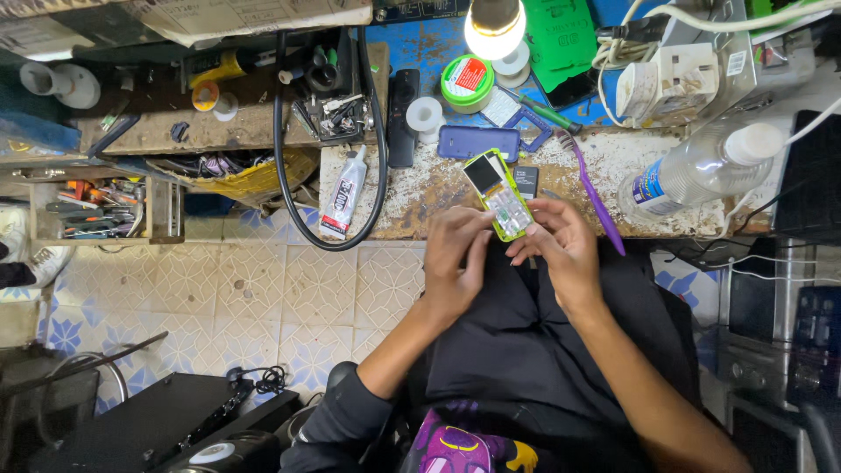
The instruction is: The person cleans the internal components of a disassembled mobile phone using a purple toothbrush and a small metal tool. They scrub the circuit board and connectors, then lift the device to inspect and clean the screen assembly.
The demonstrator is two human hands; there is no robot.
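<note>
— What were the hands doing at that moment?

— Both were closed on a small lime-green keypad phone [498,197], held above the lap at the near edge of the workbench [420,188]. The left hand [455,263] cupped its lower left side, fingers curled under. The right hand [561,245] pinched the lower right edge, thumb near the keypad.

— How would that step have been done well?

— As I judged it, by keeping the left hand as the steady cradle and letting only the right fingertips work, with the phone low over the lap so a loose part would drop onto cloth rather than tile.

— What lay beyond the hands?

— Just past the right hand, a purple toothbrush [596,188] lay slanting; a small dark flat part [526,180] sat touching the phone's far right side. Farther on were a blue phone case [477,142] and a white tape roll [427,116]. Left of the left hand lay a glue tube [343,193] inside a black cable loop [377,140]. Far right lay a clear plastic bottle [692,166]; farthest, a lit bulb [495,26].
</note>
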